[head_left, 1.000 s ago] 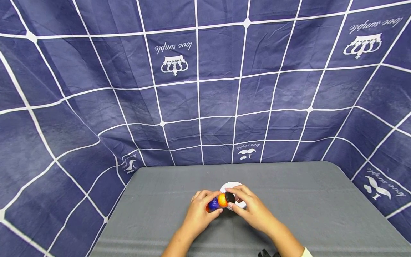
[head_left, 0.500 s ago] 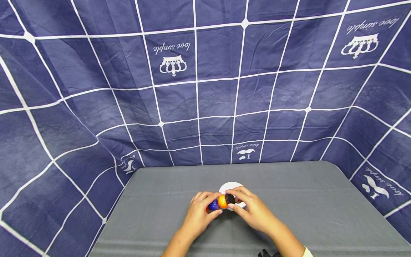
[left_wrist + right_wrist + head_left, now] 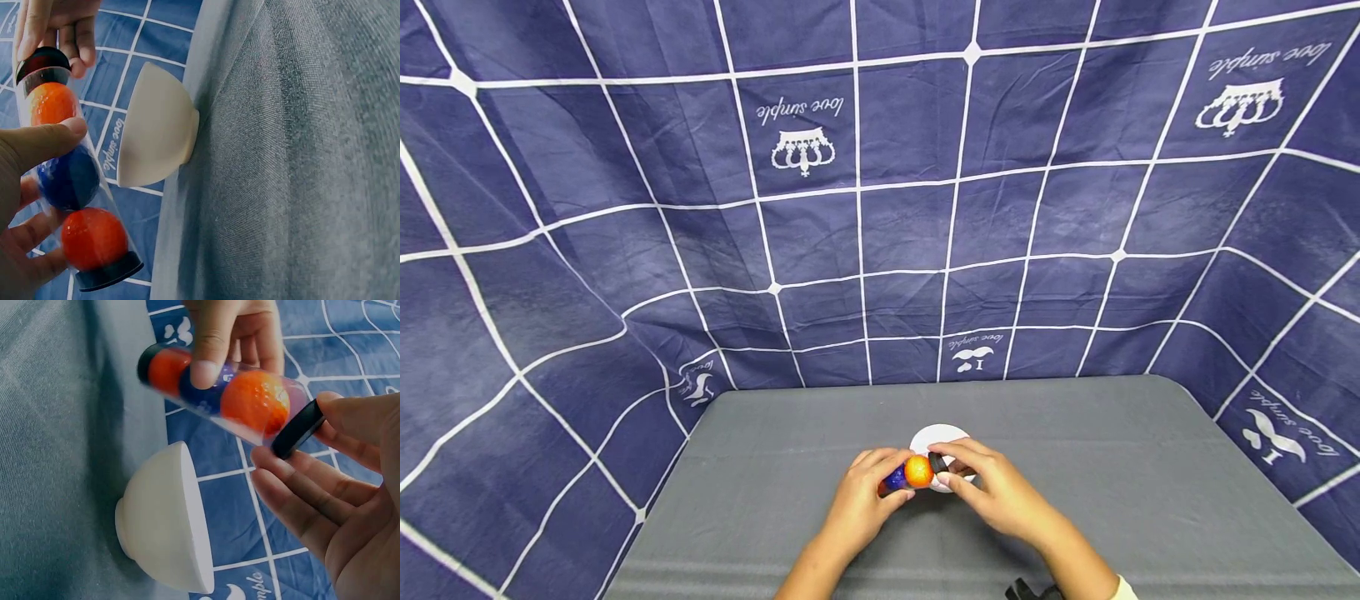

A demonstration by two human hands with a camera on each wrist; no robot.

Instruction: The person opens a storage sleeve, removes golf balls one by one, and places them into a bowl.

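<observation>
My left hand grips a clear plastic tube round its side, thumb across it. Inside lie an orange ball, a blue ball and a red-orange ball in a row. A black end cap closes the end on the left hand's side. At the opposite end, my right hand pinches a black cap between thumb and fingers; the cap stands tilted right at the tube's mouth. The tube is held slanted in front of a white bowl, which both hands partly cover in the head view.
The bowl stands upright on a grey cloth-covered table. A dark blue curtain with white grid lines rises along the back and both sides. Below the right forearm, a small black object shows at the bottom edge.
The right hand has turned the black cap, which now shows narrower and farther from the orange ball. More of that ball shows. The left hand has kept its grip.
</observation>
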